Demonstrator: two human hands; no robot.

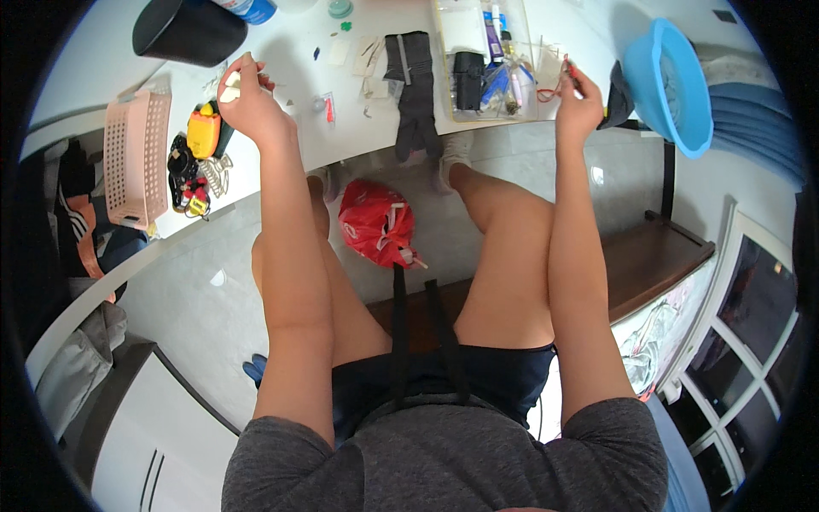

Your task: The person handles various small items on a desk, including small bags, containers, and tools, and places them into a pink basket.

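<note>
My left hand [251, 109] is curled around some small white pieces [230, 87] above the left part of the white table [288, 137]. Their material is hard to make out. Over at the right, my right hand [580, 105] pinches a thin red cord [548, 96], part of which loops down onto the tabletop. A small dark thing also shows between those fingers. Just left of that hand stands a clear plastic box [532, 114] with tubes, a black case [469, 80] and small packets in it. A dark grey sock-like fabric piece [414, 96] lies beside the box.
A pink perforated basket [137, 153], a yellow-orange gadget [203, 136] and hair clips [216, 174] lie at left. Behind is a black bin [189, 32]. A blue basin [694, 96] sits at right. On the floor between my legs is a red plastic bag [368, 221].
</note>
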